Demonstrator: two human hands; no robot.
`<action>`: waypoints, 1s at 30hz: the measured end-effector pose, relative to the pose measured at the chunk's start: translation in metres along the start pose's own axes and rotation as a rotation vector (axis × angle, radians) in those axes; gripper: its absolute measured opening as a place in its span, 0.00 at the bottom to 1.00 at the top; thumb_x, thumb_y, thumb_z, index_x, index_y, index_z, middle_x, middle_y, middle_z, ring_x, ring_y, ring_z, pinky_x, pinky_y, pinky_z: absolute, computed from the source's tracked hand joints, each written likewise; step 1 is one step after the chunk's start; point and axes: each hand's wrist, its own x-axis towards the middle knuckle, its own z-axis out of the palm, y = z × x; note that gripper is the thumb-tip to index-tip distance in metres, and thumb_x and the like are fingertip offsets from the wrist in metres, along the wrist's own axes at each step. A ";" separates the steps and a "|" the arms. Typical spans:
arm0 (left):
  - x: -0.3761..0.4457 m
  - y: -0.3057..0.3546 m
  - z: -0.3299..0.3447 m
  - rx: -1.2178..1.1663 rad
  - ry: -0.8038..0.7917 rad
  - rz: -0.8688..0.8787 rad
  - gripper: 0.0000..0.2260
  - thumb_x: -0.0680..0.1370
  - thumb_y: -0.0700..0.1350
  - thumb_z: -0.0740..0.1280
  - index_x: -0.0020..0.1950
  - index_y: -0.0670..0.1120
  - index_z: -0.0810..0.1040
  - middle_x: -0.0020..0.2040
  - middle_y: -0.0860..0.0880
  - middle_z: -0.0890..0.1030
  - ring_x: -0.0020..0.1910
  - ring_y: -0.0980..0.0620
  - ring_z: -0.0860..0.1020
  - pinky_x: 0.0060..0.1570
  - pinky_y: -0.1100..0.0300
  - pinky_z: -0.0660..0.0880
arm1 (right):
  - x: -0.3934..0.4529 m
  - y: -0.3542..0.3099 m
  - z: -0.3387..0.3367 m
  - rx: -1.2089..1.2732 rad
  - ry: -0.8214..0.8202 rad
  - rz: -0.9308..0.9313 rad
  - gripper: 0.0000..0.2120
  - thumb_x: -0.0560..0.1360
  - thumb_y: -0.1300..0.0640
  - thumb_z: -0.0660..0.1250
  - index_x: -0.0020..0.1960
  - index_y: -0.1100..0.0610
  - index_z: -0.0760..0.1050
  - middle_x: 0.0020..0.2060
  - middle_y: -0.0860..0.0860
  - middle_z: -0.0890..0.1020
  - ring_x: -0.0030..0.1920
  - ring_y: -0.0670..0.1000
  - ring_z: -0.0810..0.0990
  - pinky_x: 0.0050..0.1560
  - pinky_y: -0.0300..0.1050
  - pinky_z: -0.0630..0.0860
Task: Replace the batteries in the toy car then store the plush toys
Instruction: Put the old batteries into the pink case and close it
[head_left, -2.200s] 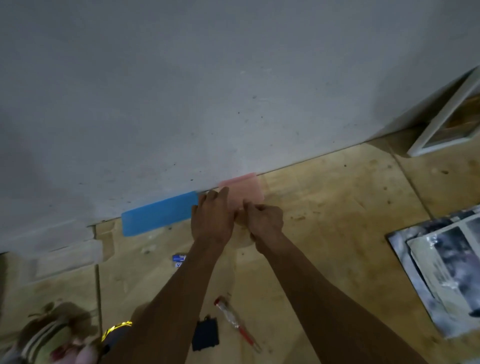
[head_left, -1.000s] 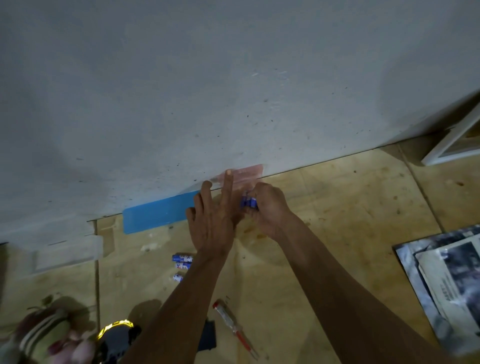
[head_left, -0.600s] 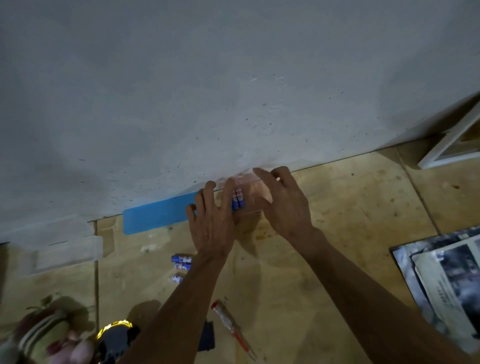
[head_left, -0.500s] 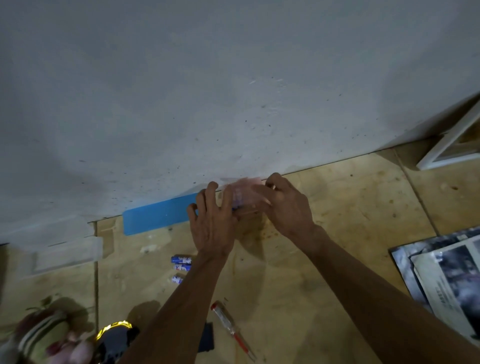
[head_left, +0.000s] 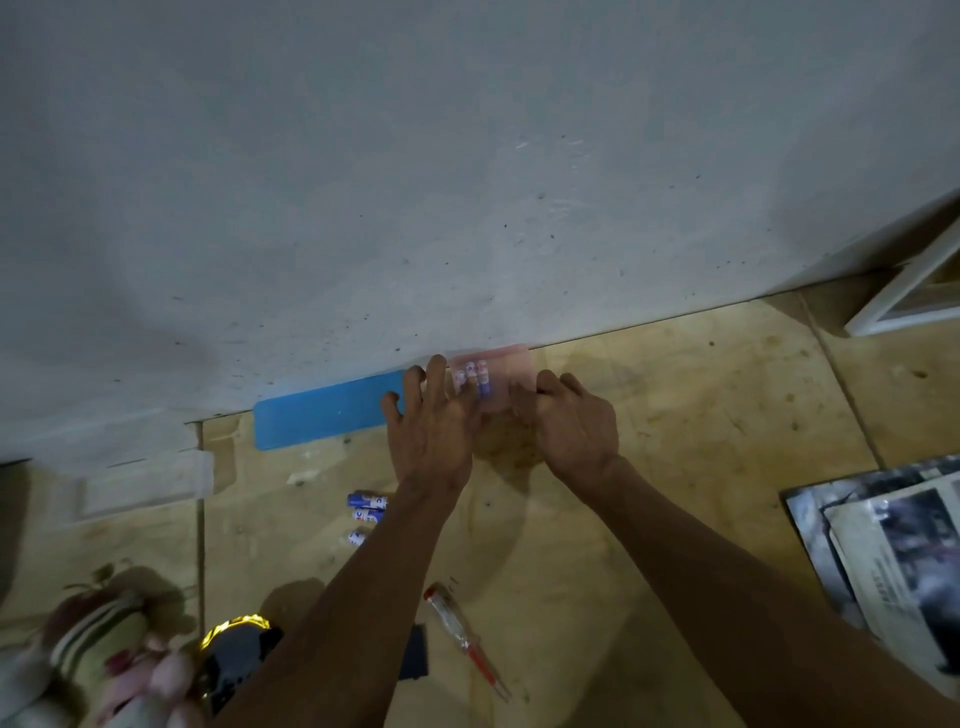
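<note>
Head view shows the pink case (head_left: 501, 376) of batteries (head_left: 471, 376) at the wall's foot between both hands, batteries' long axes pointing wallward, left hand (head_left: 431, 426) fingers spread touching it, right hand (head_left: 574, 421) fingers curled on its right edge.

A grey wall (head_left: 467, 182) blocks everything from nine through twelve to three o'clock. Bare wooden floor (head_left: 701, 415) lies open at four o'clock, between the arms and a stack of papers (head_left: 883, 545). Three loose batteries (head_left: 366, 514), a red screwdriver (head_left: 467, 644) and plush toys (head_left: 104, 654) clutter seven and eight o'clock.
</note>
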 end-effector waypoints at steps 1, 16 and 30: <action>-0.001 0.000 -0.003 -0.003 -0.025 -0.005 0.17 0.81 0.53 0.67 0.69 0.54 0.72 0.74 0.45 0.66 0.72 0.39 0.64 0.67 0.40 0.66 | -0.001 -0.003 -0.003 -0.010 -0.017 0.018 0.22 0.80 0.49 0.64 0.72 0.49 0.63 0.60 0.53 0.75 0.58 0.56 0.76 0.43 0.48 0.78; -0.130 -0.084 -0.041 -0.365 -0.015 -0.135 0.22 0.81 0.49 0.65 0.75 0.50 0.70 0.71 0.44 0.70 0.70 0.41 0.66 0.64 0.44 0.67 | -0.085 -0.095 0.003 0.489 0.152 0.090 0.15 0.81 0.51 0.61 0.66 0.53 0.74 0.54 0.55 0.79 0.54 0.59 0.80 0.46 0.53 0.79; -0.293 -0.198 0.024 -0.498 -0.037 -0.407 0.40 0.74 0.65 0.67 0.80 0.49 0.59 0.66 0.37 0.72 0.65 0.35 0.71 0.58 0.40 0.74 | -0.082 -0.203 0.080 0.313 0.202 -0.091 0.29 0.80 0.38 0.54 0.73 0.54 0.70 0.70 0.59 0.73 0.69 0.63 0.71 0.65 0.58 0.71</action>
